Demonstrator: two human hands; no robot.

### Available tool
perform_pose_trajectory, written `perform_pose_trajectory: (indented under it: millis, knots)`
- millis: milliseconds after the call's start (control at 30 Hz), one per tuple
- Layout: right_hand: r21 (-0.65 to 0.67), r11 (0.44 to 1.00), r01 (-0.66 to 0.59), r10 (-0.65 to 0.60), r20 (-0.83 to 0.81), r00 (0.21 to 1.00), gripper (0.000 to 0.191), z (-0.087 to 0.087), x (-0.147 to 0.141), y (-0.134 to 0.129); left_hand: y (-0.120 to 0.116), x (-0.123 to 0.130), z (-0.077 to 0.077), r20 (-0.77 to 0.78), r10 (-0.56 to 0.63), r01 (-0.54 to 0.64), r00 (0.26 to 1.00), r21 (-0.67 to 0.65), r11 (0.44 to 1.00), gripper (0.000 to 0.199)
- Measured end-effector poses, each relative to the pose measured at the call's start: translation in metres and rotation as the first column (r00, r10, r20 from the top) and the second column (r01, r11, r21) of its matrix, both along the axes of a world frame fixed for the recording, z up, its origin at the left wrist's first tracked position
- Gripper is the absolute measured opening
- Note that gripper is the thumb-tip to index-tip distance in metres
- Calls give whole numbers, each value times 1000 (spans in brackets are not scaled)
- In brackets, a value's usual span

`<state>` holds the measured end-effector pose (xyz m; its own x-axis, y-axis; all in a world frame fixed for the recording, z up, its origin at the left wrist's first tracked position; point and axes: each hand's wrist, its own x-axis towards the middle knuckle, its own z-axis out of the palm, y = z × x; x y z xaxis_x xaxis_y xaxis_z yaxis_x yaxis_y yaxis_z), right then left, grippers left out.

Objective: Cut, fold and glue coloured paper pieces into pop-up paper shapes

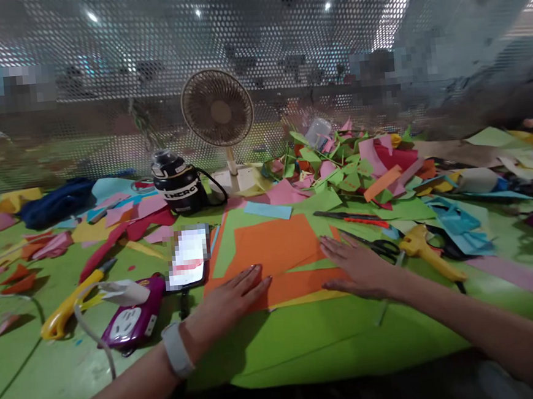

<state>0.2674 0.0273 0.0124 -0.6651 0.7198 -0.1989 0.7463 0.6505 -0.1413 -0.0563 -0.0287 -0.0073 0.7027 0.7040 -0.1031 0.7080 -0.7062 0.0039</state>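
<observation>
Both hands flat on orange paper, no grip

Left hand (234, 293): palm down, fingers extended over the lower left of the orange paper (274, 242), not pinching anything. Right hand (363, 267): also palm down, fingers spread, on the paper's right side. Thumb side can't be read fully for either.

Orange paper lies in front of the person, between the hands, on top of green paper. An orange strip (301, 288) runs along its near side with a yellow edge showing below. Light blue strip (267, 210) sits just beyond.

Left of the work: smartphone (188, 255), screen lit, then purple power strip (134, 314) with a white plug on it. Right: black-handled scissors (383, 249) near the right hand, yellow glue gun (430, 253) past them. Behind: black "ENERGY" bottle (182, 187), desk fan (217, 110), paper-scrap heap (338, 172).
</observation>
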Motion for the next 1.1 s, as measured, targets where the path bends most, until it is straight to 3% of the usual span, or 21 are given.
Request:
perform_pose_trajectory:
  millis: [233, 400, 500, 600, 667, 733, 967, 1100]
  knots:
    - [94, 995, -10, -2, 127, 992, 87, 12, -6, 4, -25, -32, 0, 98, 38, -40, 994, 23, 999, 74]
    - [264, 963, 58, -98, 140, 985, 50, 33, -63, 5, -26, -31, 1, 122, 48, -52, 991, 25, 998, 66]
    - [204, 972, 119, -148, 130, 980, 55, 28, -103, 0, -24, -30, 0, 112, 56, -59, 992, 19, 998, 67]
    - [233, 972, 12, -57, 187, 981, 47, 11, -117, -5, -25, -30, -1, 107, 56, -57, 993, 6, 998, 68]
    - [213, 974, -76, 21, 251, 968, 34, 2, -109, -5, -25, -31, 0, 103, 54, -54, 993, -4, 999, 68]
    - [202, 976, -87, 22, 307, 951, 40, -1, -91, -3, -26, -31, 1, 99, 50, -49, 994, -13, 999, 69]
    - [260, 955, 141, -229, 348, 909, 37, 6, -27, 11, -26, -30, 1, 92, 44, -45, 995, 6, 999, 69]
    - [395, 880, 266, -386, 264, 884, 39, 16, -28, 22, -27, -28, -2, 79, 51, -54, 996, 34, 998, 66]
